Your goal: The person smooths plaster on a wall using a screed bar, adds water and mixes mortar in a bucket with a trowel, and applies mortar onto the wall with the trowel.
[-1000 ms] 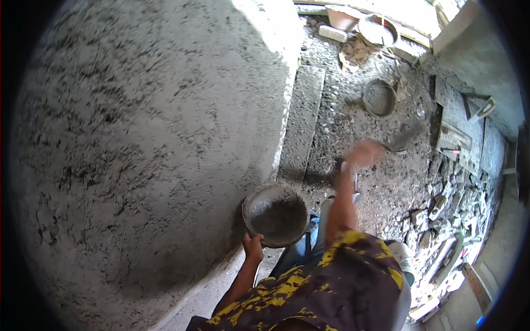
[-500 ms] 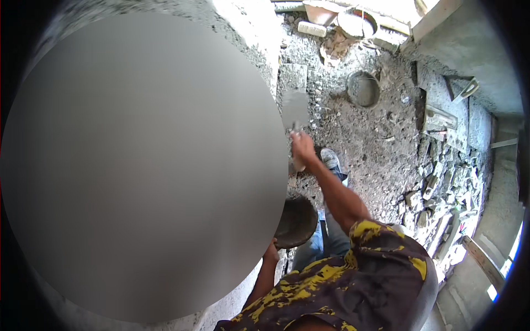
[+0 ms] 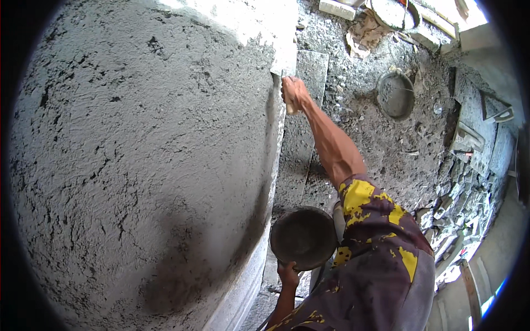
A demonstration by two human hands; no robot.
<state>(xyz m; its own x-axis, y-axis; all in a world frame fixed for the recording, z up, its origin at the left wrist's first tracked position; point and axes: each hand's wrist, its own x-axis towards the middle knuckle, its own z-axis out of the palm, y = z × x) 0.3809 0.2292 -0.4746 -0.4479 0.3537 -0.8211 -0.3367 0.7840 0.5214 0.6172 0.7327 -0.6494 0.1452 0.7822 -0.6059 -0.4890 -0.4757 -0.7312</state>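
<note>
Up against the edge of a rough grey plastered wall (image 3: 149,121), my right hand (image 3: 296,94) is closed around a trowel (image 3: 291,110) by its pale handle. The blade is bright and hard to make out; it lies at or very near the wall surface. My left hand (image 3: 288,274), lower down near my body, grips the rim of a dark round bowl (image 3: 303,237). The bowl looks empty apart from a grey coating inside.
A round bucket (image 3: 395,95) with grey contents stands on the rubble-strewn ground. Farther off are a second round container (image 3: 395,12) and crumpled brown paper (image 3: 365,34). At the right lie a plastering float (image 3: 469,138) and broken blocks (image 3: 450,220). A flat board (image 3: 312,71) lies beside the wall.
My right hand has swung the trowel forward and left to the wall. The bowl shows more fully, farther from the wall. A grey round patch that covered the left is gone.
</note>
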